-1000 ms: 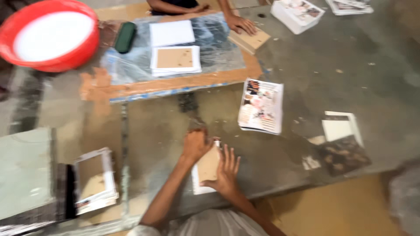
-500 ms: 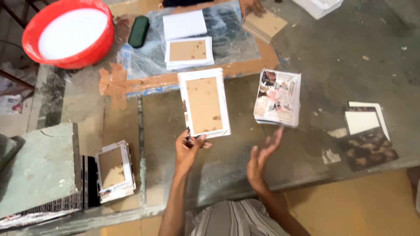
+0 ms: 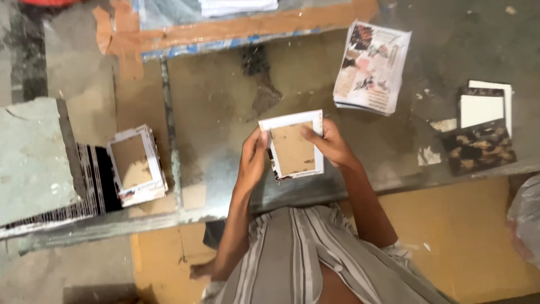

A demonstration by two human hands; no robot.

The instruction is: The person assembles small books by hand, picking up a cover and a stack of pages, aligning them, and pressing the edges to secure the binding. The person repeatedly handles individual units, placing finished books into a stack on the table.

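holding the white-bordered card [image 3: 292, 144] between both hands, the person kept it lifted just above the near edge of the grey worktable [image 3: 225, 101], close to the body. the left hand [image 3: 254, 155] was closed on the card's left edge, thumb over the white border; the right hand [image 3: 331, 143] was closed on the right edge, fingers [image 3: 310, 133] lying across the brown centre panel. the card was tilted slightly, its lower left corner looking ragged. a stack of similar brown-faced cards [image 3: 136, 165] lay to the left on the table, beside a grey slab [image 3: 34, 160] resting on a striped bundle. a pile of printed colour sheets [image 3: 371, 67] sat beyond the right hand, apart from it, and a dark patterned piece [image 3: 478, 149] with a white card [image 3: 484, 107] lay further right. a taped board [image 3: 236, 28] ran across the far side. risks noted: the grip was by edges only, so pressure from either thumb could crease the border or worsen the frayed corner; fingers on the brown face could smear or lift it if any adhesive there were wet, which could not be confirmed; held over the table edge, the card would fall to the yellow floor [image 3: 472, 236] if one hand let go.
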